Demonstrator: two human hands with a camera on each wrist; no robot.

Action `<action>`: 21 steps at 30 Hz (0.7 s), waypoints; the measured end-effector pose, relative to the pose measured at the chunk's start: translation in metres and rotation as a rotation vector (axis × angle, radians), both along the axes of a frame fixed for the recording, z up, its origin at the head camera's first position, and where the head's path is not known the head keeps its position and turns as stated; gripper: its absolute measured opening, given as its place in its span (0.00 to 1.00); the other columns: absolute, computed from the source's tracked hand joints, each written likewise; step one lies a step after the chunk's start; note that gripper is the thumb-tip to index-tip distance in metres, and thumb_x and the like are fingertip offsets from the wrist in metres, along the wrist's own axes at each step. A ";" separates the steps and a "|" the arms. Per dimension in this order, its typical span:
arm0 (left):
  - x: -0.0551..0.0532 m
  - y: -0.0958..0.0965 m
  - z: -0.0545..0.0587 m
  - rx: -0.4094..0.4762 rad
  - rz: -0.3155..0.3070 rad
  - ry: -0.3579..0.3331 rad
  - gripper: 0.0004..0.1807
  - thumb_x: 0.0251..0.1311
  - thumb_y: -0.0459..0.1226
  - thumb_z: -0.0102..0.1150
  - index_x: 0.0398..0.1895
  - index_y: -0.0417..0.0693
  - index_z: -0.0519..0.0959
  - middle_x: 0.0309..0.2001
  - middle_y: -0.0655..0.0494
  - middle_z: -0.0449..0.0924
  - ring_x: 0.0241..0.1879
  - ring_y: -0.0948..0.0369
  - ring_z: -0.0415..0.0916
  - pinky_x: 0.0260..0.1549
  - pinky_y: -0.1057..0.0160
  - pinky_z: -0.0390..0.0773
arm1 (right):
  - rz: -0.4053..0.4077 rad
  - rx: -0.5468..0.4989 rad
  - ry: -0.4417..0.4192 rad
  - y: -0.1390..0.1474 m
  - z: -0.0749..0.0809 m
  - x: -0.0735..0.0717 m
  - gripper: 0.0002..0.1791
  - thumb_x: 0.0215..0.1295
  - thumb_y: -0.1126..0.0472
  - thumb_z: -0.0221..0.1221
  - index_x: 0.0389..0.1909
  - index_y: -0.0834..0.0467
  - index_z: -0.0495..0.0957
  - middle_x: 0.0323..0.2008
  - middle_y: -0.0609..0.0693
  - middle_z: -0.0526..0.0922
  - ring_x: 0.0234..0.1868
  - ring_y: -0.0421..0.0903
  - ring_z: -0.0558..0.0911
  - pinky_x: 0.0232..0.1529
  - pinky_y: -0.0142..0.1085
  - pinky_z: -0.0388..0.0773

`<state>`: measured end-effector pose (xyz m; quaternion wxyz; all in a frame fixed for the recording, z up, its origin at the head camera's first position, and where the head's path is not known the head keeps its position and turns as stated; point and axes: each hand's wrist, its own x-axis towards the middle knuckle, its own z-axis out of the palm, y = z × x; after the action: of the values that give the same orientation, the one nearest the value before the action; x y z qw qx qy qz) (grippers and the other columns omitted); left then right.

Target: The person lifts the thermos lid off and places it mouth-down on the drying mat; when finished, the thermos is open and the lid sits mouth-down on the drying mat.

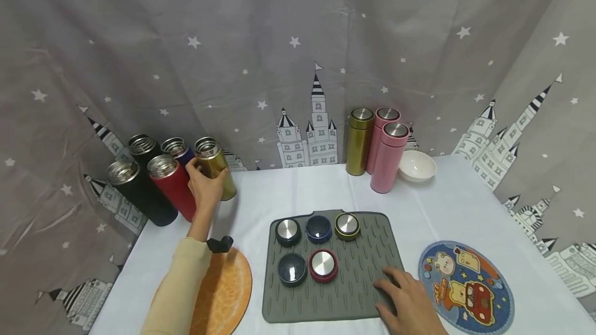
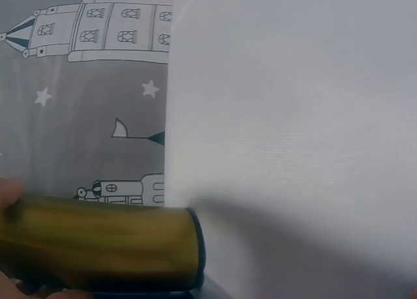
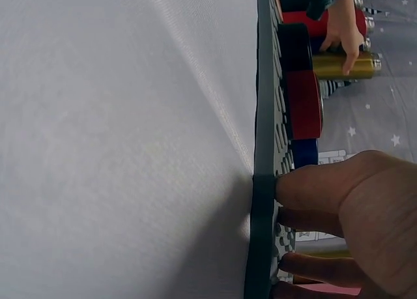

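Note:
My left hand (image 1: 205, 188) grips a gold thermos bottle (image 1: 228, 188) by its sides, thumb on the right and fingers on the left. The bottle stands upright at the back left, its metal mouth uncovered. Beside it are a red bottle (image 1: 176, 187), a dark green bottle (image 1: 149, 199), a blue one (image 1: 184, 155) and a black one (image 1: 142, 148), also lidless. My right hand (image 1: 406, 301) rests with its fingertips on the grey ridged mat (image 1: 358, 288). Several lids sit on that mat, including a yellow-rimmed lid (image 1: 347, 226) and a red-rimmed lid (image 1: 323, 265).
At the back right stand a lidded gold bottle (image 1: 357, 149), two lidded pink bottles (image 1: 389, 164) and a white bowl (image 1: 417, 166). An orange round mat (image 1: 228, 293) lies under my left forearm. A blue cartoon mat (image 1: 465, 288) lies at the right.

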<state>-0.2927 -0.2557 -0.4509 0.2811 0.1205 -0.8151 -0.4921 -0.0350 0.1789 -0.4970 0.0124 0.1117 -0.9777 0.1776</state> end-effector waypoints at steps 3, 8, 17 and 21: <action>0.001 0.001 -0.002 -0.038 -0.003 0.010 0.41 0.53 0.35 0.73 0.68 0.44 0.61 0.64 0.37 0.72 0.63 0.45 0.70 0.62 0.47 0.68 | -0.011 -0.010 0.001 0.000 -0.001 0.001 0.18 0.49 0.50 0.75 0.42 0.48 0.86 0.55 0.52 0.78 0.56 0.56 0.77 0.55 0.56 0.73; 0.003 0.002 -0.002 -0.115 0.006 -0.004 0.40 0.53 0.33 0.72 0.68 0.44 0.62 0.64 0.38 0.72 0.62 0.44 0.72 0.61 0.46 0.70 | -0.011 -0.018 0.022 0.002 -0.003 0.002 0.19 0.48 0.51 0.76 0.42 0.48 0.86 0.55 0.53 0.78 0.56 0.56 0.77 0.54 0.56 0.74; 0.002 0.005 -0.007 -0.115 0.043 -0.015 0.40 0.56 0.33 0.70 0.69 0.47 0.59 0.64 0.36 0.70 0.62 0.44 0.71 0.60 0.45 0.70 | -0.005 -0.026 0.046 0.002 -0.004 0.002 0.19 0.48 0.51 0.76 0.42 0.48 0.86 0.55 0.53 0.78 0.56 0.56 0.77 0.54 0.55 0.74; 0.001 0.007 -0.010 -0.074 0.061 0.006 0.40 0.56 0.32 0.69 0.69 0.46 0.58 0.64 0.36 0.69 0.63 0.45 0.69 0.62 0.47 0.69 | -0.002 -0.034 0.057 0.001 -0.005 0.002 0.19 0.48 0.52 0.76 0.42 0.49 0.86 0.55 0.53 0.78 0.55 0.57 0.77 0.54 0.56 0.74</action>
<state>-0.2912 -0.2490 -0.4608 0.3027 0.1332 -0.8278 -0.4532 -0.0332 0.1804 -0.5022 0.0425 0.1154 -0.9739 0.1907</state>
